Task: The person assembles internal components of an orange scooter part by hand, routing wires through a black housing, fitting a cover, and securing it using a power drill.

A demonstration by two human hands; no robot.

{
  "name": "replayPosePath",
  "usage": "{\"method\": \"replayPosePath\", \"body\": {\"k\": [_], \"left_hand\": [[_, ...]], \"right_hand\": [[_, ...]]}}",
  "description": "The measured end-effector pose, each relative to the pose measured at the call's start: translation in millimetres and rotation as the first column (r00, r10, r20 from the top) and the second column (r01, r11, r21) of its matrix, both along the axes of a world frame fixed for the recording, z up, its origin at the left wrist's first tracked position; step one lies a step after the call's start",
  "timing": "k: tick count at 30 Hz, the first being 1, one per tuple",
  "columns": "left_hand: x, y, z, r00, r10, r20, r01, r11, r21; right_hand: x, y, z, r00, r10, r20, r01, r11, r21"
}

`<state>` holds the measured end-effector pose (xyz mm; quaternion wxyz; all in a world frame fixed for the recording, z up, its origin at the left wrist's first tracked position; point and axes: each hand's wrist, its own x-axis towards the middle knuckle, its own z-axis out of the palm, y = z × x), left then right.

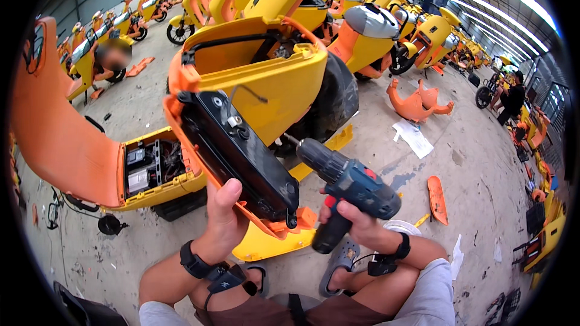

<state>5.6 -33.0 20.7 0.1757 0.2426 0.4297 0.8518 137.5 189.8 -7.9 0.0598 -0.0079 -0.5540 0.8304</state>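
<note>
My left hand (pixel 225 210) is closed round the lower edge of an orange panel (pixel 172 115), its thumb lying over the rim. Fixed inside that panel is a long black plastic part (pixel 241 151), tilted down to the right. My right hand (pixel 356 220) grips a dark blue cordless drill (pixel 356 181) by its handle, fingers around the red trigger. The drill points up and left, near the black part's right side and apart from it. Behind them stands the yellow body (pixel 272 90) of a partly stripped scooter. Its opened floor compartment (pixel 154 166) shows wiring and boxes.
An orange scooter shell (pixel 417 101) and a white paper sheet (pixel 413 139) lie on the concrete to the right. Nearer are an orange strip (pixel 437 200) and a yellow panel (pixel 272 244). Rows of yellow scooters fill the background. A person in dark clothes (pixel 513 99) sits at far right.
</note>
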Motion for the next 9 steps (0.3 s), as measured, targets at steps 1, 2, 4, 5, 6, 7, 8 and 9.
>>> {"method": "replayPosePath", "body": {"k": [1,2,4,5,6,7,8,9], "left_hand": [[-2,-9,2,0.999,0.023,-0.043,-0.024,0.999,-0.022],[-6,-16,2,0.990,0.088,-0.106,-0.094,0.994,-0.050],[-13,-28,1,0.947,0.214,-0.238,-0.239,0.967,-0.083],[-15,-32,0,0.940,0.280,-0.193,-0.293,0.955,-0.044],[-17,-30,-2,0.923,0.319,-0.215,-0.339,0.939,-0.061],[-18,-30,-1,0.902,0.357,-0.243,-0.385,0.919,-0.082],[-18,-30,0,0.879,0.391,-0.272,-0.430,0.897,-0.102],[-17,-31,5,0.877,0.403,-0.261,-0.441,0.891,-0.106]], "right_hand": [[2,1,3,1.000,-0.002,0.014,0.001,0.997,0.078],[6,9,-1,0.996,0.057,0.071,-0.062,0.995,0.076],[12,17,0,0.988,0.151,0.028,-0.153,0.985,0.082],[16,20,-1,0.985,0.174,0.020,-0.174,0.965,0.193],[21,28,-1,0.979,0.202,0.037,-0.203,0.924,0.323],[25,36,-5,0.971,0.231,0.053,-0.231,0.867,0.441],[27,45,-11,0.963,0.260,0.073,-0.256,0.794,0.551],[25,43,-11,0.961,0.267,0.076,-0.264,0.792,0.550]]}}
